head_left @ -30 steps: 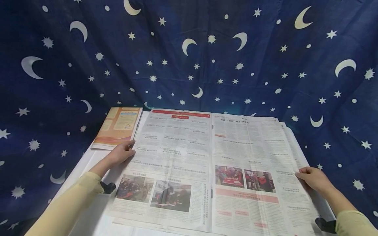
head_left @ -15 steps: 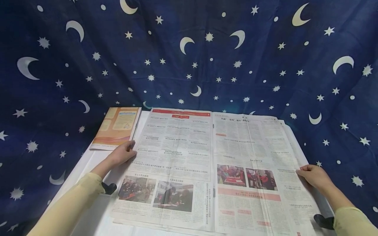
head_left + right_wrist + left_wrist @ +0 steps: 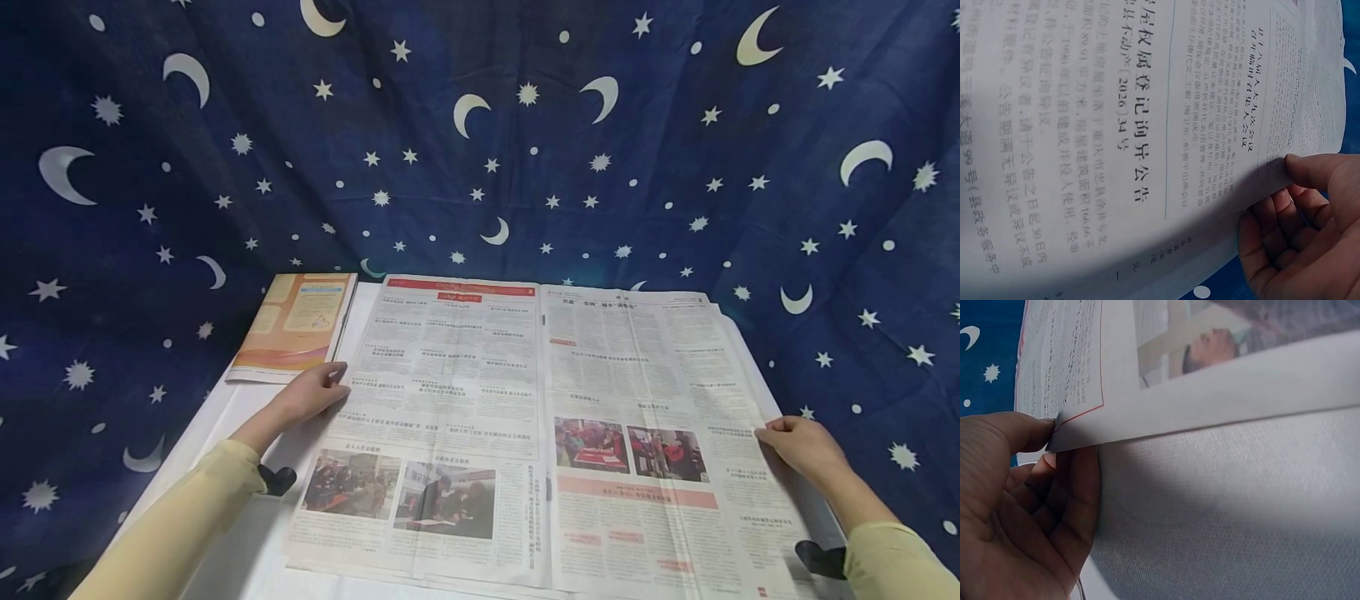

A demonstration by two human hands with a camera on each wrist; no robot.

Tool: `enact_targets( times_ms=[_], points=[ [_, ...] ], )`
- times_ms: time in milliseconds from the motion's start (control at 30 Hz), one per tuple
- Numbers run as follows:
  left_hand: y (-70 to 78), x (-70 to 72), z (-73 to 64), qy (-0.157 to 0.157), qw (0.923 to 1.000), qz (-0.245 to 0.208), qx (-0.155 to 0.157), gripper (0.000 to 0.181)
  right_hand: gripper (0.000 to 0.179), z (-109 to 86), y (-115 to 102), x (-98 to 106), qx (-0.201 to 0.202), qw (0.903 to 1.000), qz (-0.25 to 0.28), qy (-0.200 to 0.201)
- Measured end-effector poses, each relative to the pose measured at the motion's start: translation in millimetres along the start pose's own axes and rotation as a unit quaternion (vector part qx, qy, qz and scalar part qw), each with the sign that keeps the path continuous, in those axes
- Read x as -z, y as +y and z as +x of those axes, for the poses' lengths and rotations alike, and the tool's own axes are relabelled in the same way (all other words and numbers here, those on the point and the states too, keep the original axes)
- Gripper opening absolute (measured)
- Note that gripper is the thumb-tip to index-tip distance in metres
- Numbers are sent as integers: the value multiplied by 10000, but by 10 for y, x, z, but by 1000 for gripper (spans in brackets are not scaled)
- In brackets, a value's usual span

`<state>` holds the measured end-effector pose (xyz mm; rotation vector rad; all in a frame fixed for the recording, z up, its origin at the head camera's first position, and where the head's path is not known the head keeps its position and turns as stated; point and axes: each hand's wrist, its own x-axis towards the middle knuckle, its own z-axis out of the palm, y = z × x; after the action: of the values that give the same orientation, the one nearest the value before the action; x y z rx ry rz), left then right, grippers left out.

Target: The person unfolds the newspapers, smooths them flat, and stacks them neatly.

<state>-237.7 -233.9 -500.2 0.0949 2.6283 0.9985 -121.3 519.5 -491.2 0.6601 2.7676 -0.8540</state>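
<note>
Pinching its opposite side edges, the left hand [image 3: 306,395] and right hand [image 3: 808,454] seem placed wide to hold the newspaper [image 3: 472,400] flat; it lies open on the white table [image 3: 251,546], just beside an orange magazine [image 3: 288,325].

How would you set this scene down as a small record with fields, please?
Main item: newspaper, open, spread over the white table
Left hand: pinches the newspaper's left edge
Right hand: pinches the newspaper's right edge
Also on table: orange booklet, left of the newspaper, not touching it
Behind: dark blue cloth, moon-and-star print
Clothing: pale yellow sleeves on both arms
</note>
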Motion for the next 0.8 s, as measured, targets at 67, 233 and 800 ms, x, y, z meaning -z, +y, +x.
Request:
enact_targets(
  times_ms=[67,233,800],
  points=[
    [8,-3,-5,16,9999,118,-23,67,35,-7,-10,1,-20,10000,-78,14],
    [27,-7,-14,39,9996,291,13,67,33,-14,-23,-4,-63,9998,-161,-19],
    [59,-41,-8,32,9973,726,27,70,28,-36,-35,-27,128,9993,-329,101]
  ],
)
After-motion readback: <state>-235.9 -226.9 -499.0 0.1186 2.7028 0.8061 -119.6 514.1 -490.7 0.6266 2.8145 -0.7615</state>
